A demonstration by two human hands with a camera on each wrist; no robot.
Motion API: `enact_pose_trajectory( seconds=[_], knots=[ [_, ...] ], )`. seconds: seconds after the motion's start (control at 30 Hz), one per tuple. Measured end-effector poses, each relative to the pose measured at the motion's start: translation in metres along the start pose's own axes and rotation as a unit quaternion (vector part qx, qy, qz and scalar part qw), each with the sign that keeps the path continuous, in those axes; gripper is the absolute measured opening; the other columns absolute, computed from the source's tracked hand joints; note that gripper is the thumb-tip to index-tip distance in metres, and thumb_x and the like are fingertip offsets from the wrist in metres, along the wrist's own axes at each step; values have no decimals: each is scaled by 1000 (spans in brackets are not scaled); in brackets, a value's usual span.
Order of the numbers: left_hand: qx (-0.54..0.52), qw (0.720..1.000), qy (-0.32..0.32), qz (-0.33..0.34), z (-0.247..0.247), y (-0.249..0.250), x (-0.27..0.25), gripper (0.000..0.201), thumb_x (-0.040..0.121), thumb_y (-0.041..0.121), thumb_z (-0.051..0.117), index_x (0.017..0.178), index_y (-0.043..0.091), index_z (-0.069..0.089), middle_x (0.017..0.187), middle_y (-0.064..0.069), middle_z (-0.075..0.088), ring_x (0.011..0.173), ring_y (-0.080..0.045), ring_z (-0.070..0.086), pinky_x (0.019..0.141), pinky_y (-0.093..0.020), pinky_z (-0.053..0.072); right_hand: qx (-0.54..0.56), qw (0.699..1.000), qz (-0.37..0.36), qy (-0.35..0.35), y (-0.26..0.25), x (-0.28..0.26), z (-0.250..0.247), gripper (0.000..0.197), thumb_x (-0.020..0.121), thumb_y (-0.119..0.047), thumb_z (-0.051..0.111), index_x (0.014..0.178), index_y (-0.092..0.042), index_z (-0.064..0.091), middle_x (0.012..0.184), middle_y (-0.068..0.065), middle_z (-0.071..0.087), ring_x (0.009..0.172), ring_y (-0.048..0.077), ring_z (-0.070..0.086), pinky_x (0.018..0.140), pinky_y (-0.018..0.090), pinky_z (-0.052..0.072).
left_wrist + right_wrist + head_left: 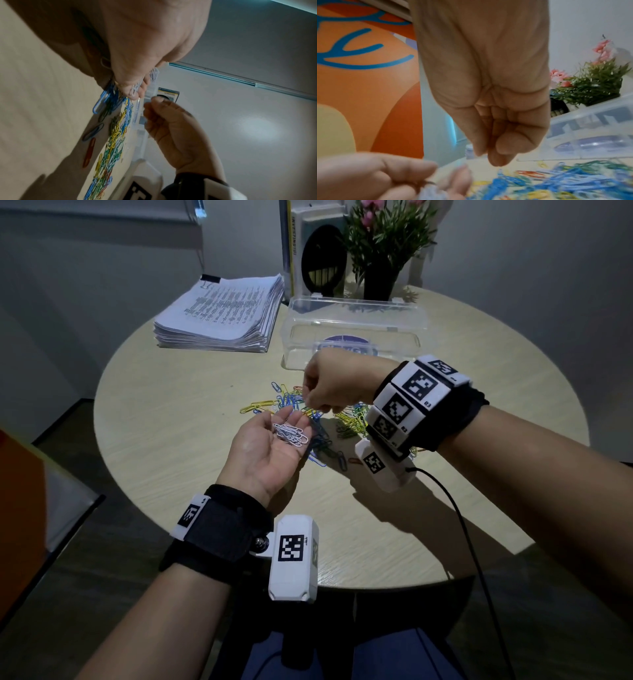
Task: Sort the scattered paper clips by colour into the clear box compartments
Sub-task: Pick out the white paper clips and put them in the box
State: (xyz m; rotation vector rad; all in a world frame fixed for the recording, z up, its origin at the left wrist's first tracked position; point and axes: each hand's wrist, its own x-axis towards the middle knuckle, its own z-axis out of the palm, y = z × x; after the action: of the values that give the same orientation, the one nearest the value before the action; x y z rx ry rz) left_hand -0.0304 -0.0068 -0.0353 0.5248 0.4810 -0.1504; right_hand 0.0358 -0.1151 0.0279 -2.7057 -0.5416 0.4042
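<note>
Round table (191,419) is carrying everything; clear box (352,337) is sitting at the far side, lid up, well apart from both hands, and no clips are showing in it from the head view. Mixed clip pile (291,402) is lying between box and hands, blue, yellow, green and a few red strewn together.

Step in hand, as I read it: collecting whites out of the pile before any drop into a compartment. Left hand (270,446) is lying palm up, fingers relaxed and nearly straight, cupping a small bunch of white clips (291,434) on the finger bases. Right hand (330,385) is hovering just above the left fingertips, over the pile, fingers curled down, thumb and forefinger tips closed together. Whether a clip is pinched there: cannot tell, right wrist view is too blurred and head view too small.

Next move probably calls for either dropping a clip into the left palm or another pick, then carrying the palmful to one compartment and tipping it without spilling. Loose clips in an open palm are likely to slide.
</note>
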Motion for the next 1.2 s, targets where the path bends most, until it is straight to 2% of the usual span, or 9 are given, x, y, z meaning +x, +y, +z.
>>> enact_pose_trajectory(
  seconds=[0.1, 0.23, 0.43, 0.6, 0.73, 0.9, 0.97, 1.1, 1.2],
  knots=[
    [21, 1000, 13, 4, -2, 2, 0, 33, 102, 18, 28, 94, 0, 55, 94, -14, 58, 90, -25, 57, 92, -37, 40, -119, 992, 35, 21, 14, 2, 4, 20, 83, -2, 58, 98, 4, 69, 97, 18, 70, 83, 27, 64, 62, 30, 49],
    [20, 1000, 15, 5, -5, 4, -2, 33, 102, 19, 31, 94, 0, 56, 93, -13, 59, 84, -25, 58, 90, -36, 42, -146, 986, 85, -4, 30, 1, 11, 29, 77, -26, 76, 88, -2, 64, 79, 9, 57, 76, 24, 53, 46, 23, 32],
    [11, 1000, 6, 13, -8, 12, -4, 28, 98, 13, 32, 85, 2, 55, 88, -11, 57, 83, -22, 59, 89, -33, 43, -132, 986, 97, -14, 38, 3, 12, 18, 79, -17, 70, 85, -2, 63, 75, 10, 57, 73, 24, 53, 49, 22, 37],
    [6, 1000, 10, 25, -10, 19, -5, 29, 98, 16, 34, 86, 2, 56, 89, -11, 58, 86, -22, 59, 93, -34, 42, -62, 996, 67, 6, 27, 8, 12, 19, 72, -2, 62, 89, -3, 71, 90, 15, 71, 70, 22, 57, 58, 26, 46],
    [3, 1000, 10, 27, -12, 19, -5, 30, 98, 17, 34, 88, 1, 57, 92, -13, 58, 89, -23, 58, 95, -35, 42, -67, 997, 30, -33, 16, 6, 16, 13, 77, -7, 65, 89, -7, 72, 82, 6, 65, 74, 19, 56, 55, 23, 43],
    [3, 1000, 1, 26, -13, 20, -5, 29, 98, 17, 35, 84, 2, 55, 90, -12, 57, 87, -22, 58, 96, -34, 42, -110, 991, 63, -34, 22, 7, 22, 23, 76, -11, 71, 96, 1, 72, 91, 20, 69, 71, 21, 52, 58, 26, 41],
    [3, 1000, 2, 25, -14, 20, -5, 29, 98, 17, 35, 85, 2, 56, 90, -12, 57, 86, -22, 58, 95, -34, 42, -122, 988, 90, -35, 24, 5, 19, 10, 76, -7, 68, 80, 2, 68, 70, 19, 55, 65, 23, 46, 51, 22, 34],
    [9, 1000, 4, 17, -17, 19, -4, 30, 99, 19, 35, 87, 2, 57, 89, -11, 58, 86, -22, 59, 90, -34, 44, -155, 981, 107, -41, 29, 4, 12, 30, 76, -4, 62, 55, -11, 41, 57, 6, 36, 55, 20, 36, 46, 21, 27],
    [12, 1000, 5, 16, -19, 18, -3, 32, 100, 21, 35, 85, 3, 57, 87, -10, 58, 84, -21, 59, 83, -34, 46, -136, 985, 108, -25, 26, 8, 10, 2, 74, -5, 66, 75, -3, 65, 72, 10, 56, 64, 21, 49, 54, 23, 39]
  ],
)
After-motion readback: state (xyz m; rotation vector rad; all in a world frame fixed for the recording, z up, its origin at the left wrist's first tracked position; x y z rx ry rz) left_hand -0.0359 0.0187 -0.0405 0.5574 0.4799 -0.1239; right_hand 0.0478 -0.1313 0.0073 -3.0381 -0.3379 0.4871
